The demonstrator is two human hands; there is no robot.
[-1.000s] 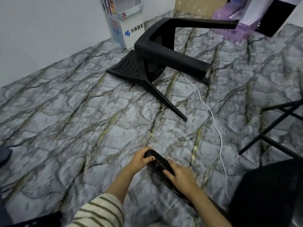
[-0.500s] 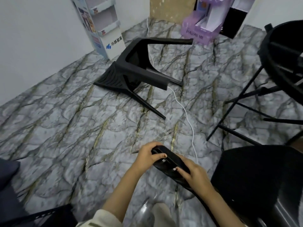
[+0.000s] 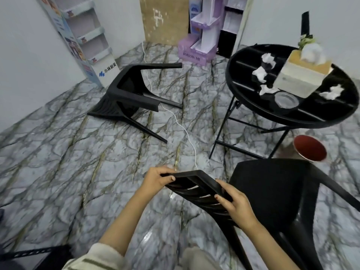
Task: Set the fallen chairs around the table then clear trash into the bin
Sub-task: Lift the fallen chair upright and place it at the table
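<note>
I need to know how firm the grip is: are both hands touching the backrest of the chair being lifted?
Touching. The head view shows the left hand and right hand each wrapped over the backrest top edge.

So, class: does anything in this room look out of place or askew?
Yes. One black chair lies tipped on the floor, legs sideways, over a white cable. Crumpled tissues litter the round table.

"FOLLOW ME" on purple display stand point(image 3: 194, 55); "小林製薬", seemingly, on white shelf stand point(image 3: 103, 72)
</note>
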